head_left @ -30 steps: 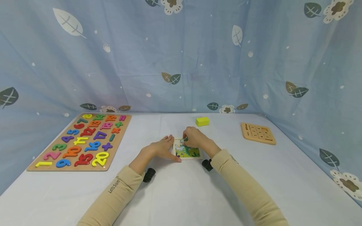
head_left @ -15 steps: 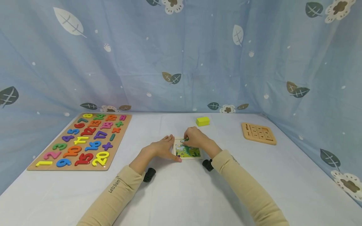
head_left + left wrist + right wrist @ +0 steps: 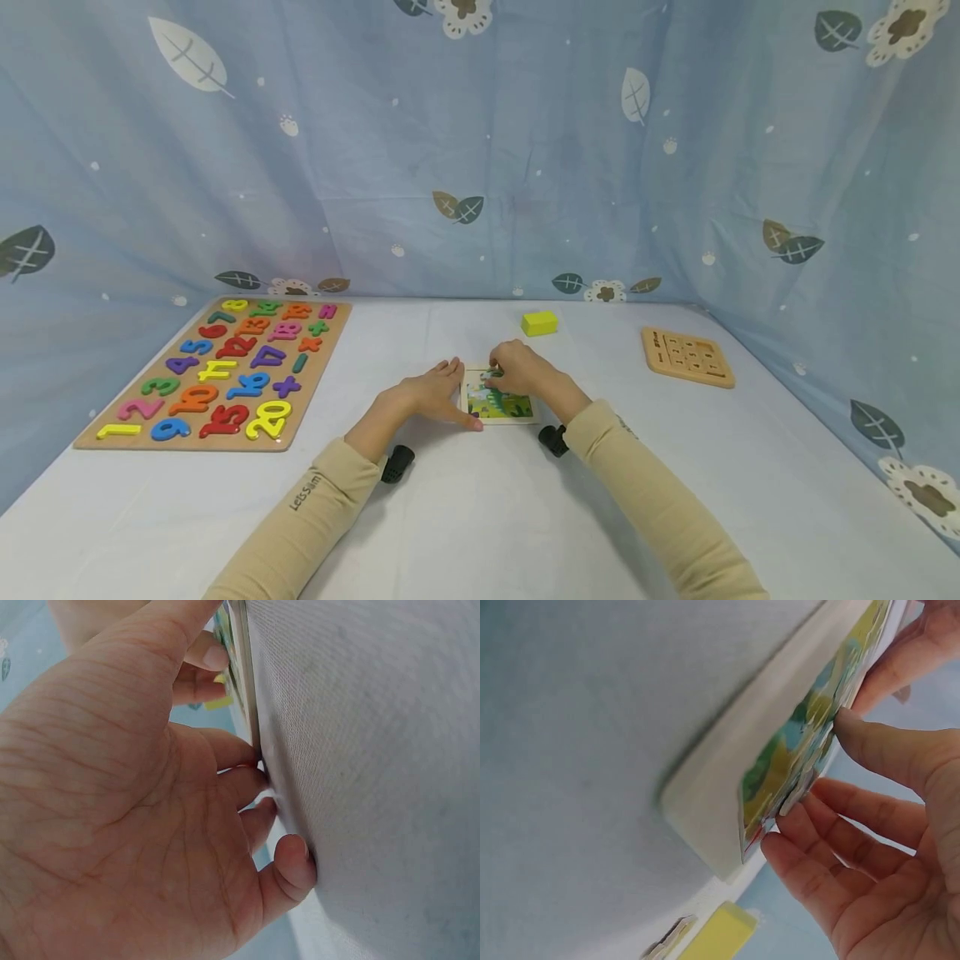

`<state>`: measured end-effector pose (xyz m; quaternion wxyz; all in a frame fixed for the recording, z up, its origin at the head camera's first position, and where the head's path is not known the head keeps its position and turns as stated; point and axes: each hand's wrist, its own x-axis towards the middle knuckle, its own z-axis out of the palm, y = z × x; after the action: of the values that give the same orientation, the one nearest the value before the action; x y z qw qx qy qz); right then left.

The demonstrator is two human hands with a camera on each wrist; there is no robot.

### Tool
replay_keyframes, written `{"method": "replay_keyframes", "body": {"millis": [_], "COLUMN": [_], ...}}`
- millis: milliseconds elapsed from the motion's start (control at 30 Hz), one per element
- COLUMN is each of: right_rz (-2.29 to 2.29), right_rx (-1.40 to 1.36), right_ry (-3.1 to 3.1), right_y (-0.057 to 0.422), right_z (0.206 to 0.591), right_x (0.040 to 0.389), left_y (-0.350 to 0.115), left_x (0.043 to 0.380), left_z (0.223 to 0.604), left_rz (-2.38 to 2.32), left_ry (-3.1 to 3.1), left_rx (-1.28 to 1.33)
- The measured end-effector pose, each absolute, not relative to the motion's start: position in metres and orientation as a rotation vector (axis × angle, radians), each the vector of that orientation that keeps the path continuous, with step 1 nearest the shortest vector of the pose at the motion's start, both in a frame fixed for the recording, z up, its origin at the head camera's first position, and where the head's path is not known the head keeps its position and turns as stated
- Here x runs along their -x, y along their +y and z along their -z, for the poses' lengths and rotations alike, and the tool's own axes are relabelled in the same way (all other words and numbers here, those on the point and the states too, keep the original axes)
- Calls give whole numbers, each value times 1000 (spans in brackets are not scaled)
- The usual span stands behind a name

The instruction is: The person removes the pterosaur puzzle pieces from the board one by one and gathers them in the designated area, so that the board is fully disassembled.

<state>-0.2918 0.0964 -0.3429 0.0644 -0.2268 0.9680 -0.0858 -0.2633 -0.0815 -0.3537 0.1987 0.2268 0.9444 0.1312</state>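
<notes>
A small jigsaw puzzle (image 3: 510,407) with a green dinosaur picture lies in a pale wooden tray (image 3: 517,422) at the middle of the table. My left hand (image 3: 431,395) rests at its left side, fingers extended along the edge and thumb at the near corner. In the left wrist view, the left fingertips (image 3: 251,780) touch the tray's side and the cloth. Over the upper part of the picture, my right hand (image 3: 521,368) pinches a jigsaw piece (image 3: 801,787) between thumb and fingers. The piece sits tilted, slightly raised above the picture; the hand hides much of it.
A yellow block (image 3: 539,323) stands behind the puzzle. Beside it, the right wrist view shows a small flat piece (image 3: 669,939). A wooden number board (image 3: 300,417) with colourful numerals lies at left, a small wooden number tray (image 3: 686,357) at right. A blue curtain (image 3: 375,150) hangs behind.
The right hand has shifted very slightly toward me over the picture, still pinching the piece. The left hand stays in place. The whole head view has drifted a little.
</notes>
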Motion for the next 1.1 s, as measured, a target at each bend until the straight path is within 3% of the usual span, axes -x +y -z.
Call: {"method": "replay_keyframes", "body": {"millis": [400,1100], "right_rz": [266,290], "right_rx": [839,828], "right_ry": [2937,2972], "right_y": [105,151], "right_z": [336,332], "right_x": [288,288], "left_y": [-80,-80], "left_x": [263,264], "left_z": [354,356], "left_rz": [-378,-365], "left_ry": [2645,2664], "left_rx": [-621,-615]}}
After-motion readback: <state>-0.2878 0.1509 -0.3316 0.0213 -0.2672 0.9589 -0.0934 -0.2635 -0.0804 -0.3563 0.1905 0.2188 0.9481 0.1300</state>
